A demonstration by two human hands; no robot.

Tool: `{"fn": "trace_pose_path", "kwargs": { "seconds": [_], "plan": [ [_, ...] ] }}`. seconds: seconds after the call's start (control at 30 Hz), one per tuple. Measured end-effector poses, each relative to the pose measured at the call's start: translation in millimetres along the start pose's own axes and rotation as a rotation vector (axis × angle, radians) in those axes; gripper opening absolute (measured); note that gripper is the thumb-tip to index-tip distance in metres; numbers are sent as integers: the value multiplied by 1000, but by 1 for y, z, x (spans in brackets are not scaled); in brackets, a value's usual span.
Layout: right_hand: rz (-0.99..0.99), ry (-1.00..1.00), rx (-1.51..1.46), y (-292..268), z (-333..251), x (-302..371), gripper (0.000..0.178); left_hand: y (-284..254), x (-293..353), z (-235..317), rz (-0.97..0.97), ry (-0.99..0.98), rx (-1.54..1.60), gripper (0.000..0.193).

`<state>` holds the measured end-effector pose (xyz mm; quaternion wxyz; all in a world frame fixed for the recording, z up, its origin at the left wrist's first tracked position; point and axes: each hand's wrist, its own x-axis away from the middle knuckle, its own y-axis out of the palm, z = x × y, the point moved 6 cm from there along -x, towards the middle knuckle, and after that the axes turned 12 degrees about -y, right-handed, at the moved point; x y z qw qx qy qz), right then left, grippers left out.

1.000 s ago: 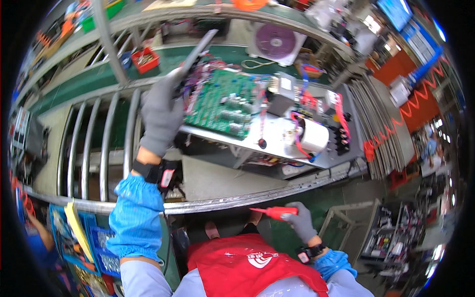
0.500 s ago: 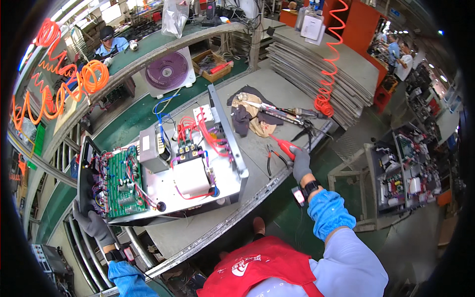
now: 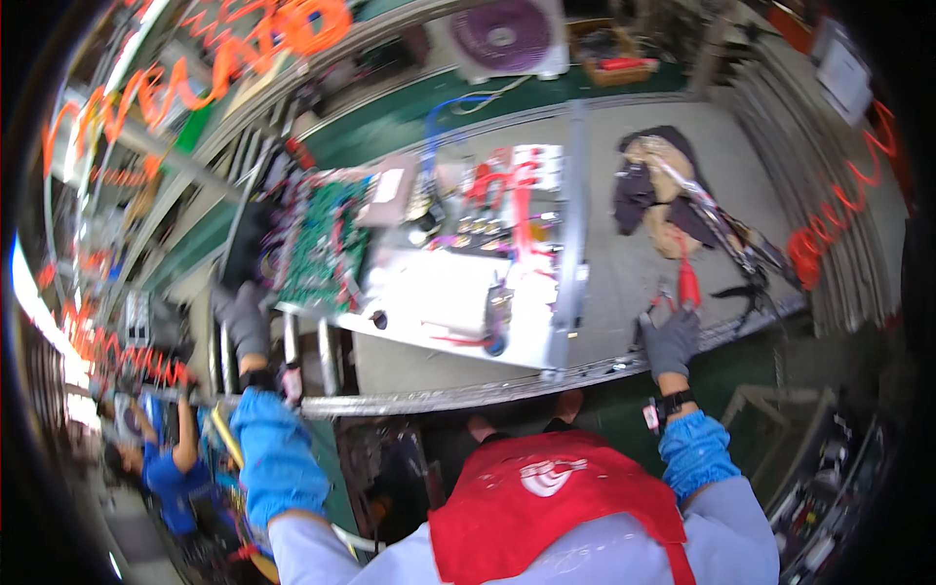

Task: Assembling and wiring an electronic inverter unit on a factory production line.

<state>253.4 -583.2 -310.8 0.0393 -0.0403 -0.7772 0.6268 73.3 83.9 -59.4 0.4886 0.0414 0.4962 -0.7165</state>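
An open electronics chassis (image 3: pixel 531 346) lies on the workbench, with a green circuit board (image 3: pixel 322 239), a transformer (image 3: pixel 388 190) and red wires inside. My gloved left hand (image 3: pixel 246 317) is closed at its front left corner, by the dark side panel (image 3: pixel 252 234). To the right, my gloved right hand (image 3: pixel 673 339) is at the butt end of a red-handled screwdriver (image 3: pixel 688 283); blur softens the fingers. The screwdriver's shaft points at a beige and dark cloth (image 3: pixel 673 239). Pliers (image 3: pixel 663 300) lie right against that hand, their handles partly hidden.
Long metal tools (image 3: pixel 721 224) lie across the cloth. Stacked grey boards (image 3: pixel 809 195) border the bench at right, beside a coiled orange hose (image 3: pixel 804 255). A purple fan (image 3: pixel 502 37) stands behind. Metal rollers (image 3: pixel 327 356) are near my left hand. Another person (image 3: pixel 171 473) works at far left.
My view has swung left, so bench and chassis appear farther right and higher. The screwdriver's tip now reaches onto the cloth, and my right hand is closer to the pliers. My left hand stays at the chassis.
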Motion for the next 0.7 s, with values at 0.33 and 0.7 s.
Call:
{"fn": "trace_pose_path", "kwargs": {
  "seconds": [0.33,0.7],
  "plan": [
    [-237,73,155,-14,-36,14,110,-1,0,30,-63,-189,404,63],
    [-425,276,-355,88,31,-16,97,9,-11,1,-171,-22,511,73]
  ]
}}
